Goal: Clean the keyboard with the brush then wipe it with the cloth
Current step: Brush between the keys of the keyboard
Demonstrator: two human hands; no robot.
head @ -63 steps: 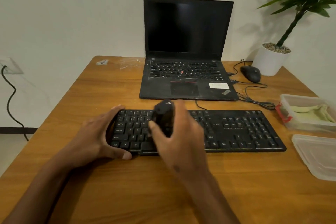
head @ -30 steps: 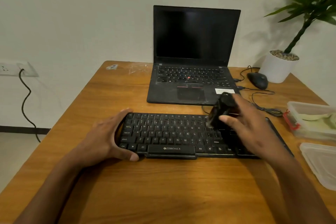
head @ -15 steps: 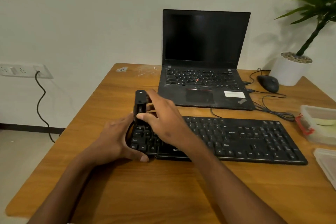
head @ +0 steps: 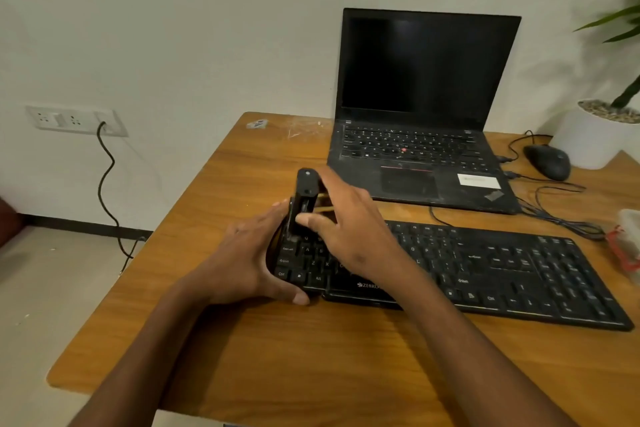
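A black keyboard (head: 502, 267) lies across the wooden table (head: 311, 357). My right hand (head: 349, 229) grips a black brush (head: 304, 204) upright, with its lower end on the keys at the keyboard's far left corner. My left hand (head: 249, 260) holds the keyboard's left end, thumb along its front edge and fingers up its side. The cloth is not clearly visible; only a sliver of the plastic box (head: 628, 239) shows at the right edge.
An open black laptop (head: 426, 114) stands behind the keyboard. A black mouse (head: 549, 161) with tangled cables and a white plant pot (head: 599, 135) sit at the back right. The table's left edge is close to my left hand. A wall socket (head: 74, 120) with a cord is at the left.
My right hand swept the brush from the keyboard's right half to its far left corner a second ago and has since held there. My left hand stayed on the left end. The camera turned left.
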